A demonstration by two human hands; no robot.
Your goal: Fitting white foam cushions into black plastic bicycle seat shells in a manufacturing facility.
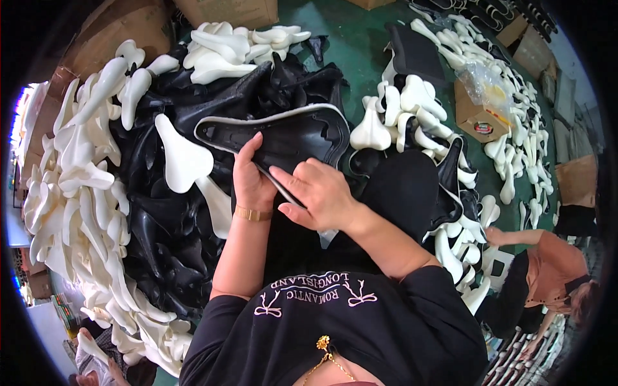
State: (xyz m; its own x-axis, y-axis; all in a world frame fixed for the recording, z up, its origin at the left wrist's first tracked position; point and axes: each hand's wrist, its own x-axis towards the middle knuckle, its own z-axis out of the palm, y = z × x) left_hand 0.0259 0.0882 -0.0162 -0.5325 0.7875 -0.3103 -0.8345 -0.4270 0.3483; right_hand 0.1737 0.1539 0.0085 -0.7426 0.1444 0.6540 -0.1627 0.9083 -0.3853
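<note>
A bicycle saddle (pixel 283 136) is held underside up in front of me, its black shell bordered by a pale foam rim. My left hand (pixel 250 177) grips its near edge, the thumb lying over the inside of the shell. Close by, my right hand (pixel 318 196) is closed on a slim grey strip (pixel 283 188), perhaps a tool, with the index finger stretched along it. The strip's upper end reaches the left palm near the saddle's edge; its kind cannot be made out. Left of the saddle, a white saddle cover (pixel 183 157) lies on black saddle shells (pixel 168 222).
White saddle covers (pixel 84 212) are heaped at the left, more (pixel 222 48) at the back. A mixed pile (pixel 412 109) stands right of my knee. Cardboard boxes (pixel 479 112) sit on the green floor (pixel 360 38). A co-worker (pixel 557 270) is at the right, another person (pixel 96 360) at lower left.
</note>
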